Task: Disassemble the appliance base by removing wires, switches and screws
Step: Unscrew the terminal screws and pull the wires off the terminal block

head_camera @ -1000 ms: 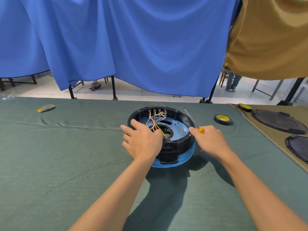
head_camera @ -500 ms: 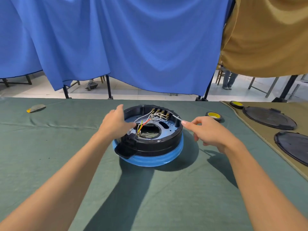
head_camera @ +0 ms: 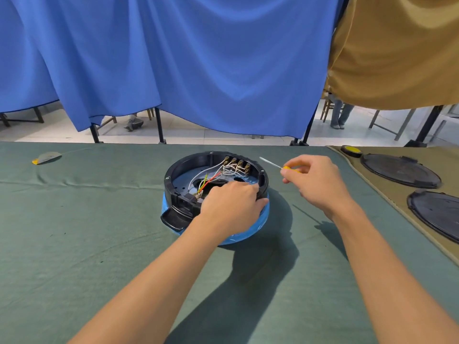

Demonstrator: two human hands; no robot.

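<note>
The round appliance base (head_camera: 186, 167), black on top with a blue lower rim, lies open side up on the green cloth. White, red and yellow-green wires (head_camera: 211, 176) run from a row of switches (head_camera: 237, 163) at its far rim. My left hand (head_camera: 229, 207) grips the near right rim, fingers curled over the edge. My right hand (head_camera: 315, 182) hovers just right of the base and pinches a small yellow-handled screwdriver (head_camera: 289, 168), its shaft pointing left toward the switches without touching them.
Two black round covers (head_camera: 400, 170) (head_camera: 437, 212) lie on an olive cloth at the right, with a yellow-centred tape roll (head_camera: 350, 150) behind them. A small grey and yellow piece (head_camera: 46, 157) sits far left. Blue and tan curtains hang behind the table.
My left hand moved from the left rim to the near right rim of the base. The base turned, its black tab now front left. My right hand lifted the screwdriver slightly right.
</note>
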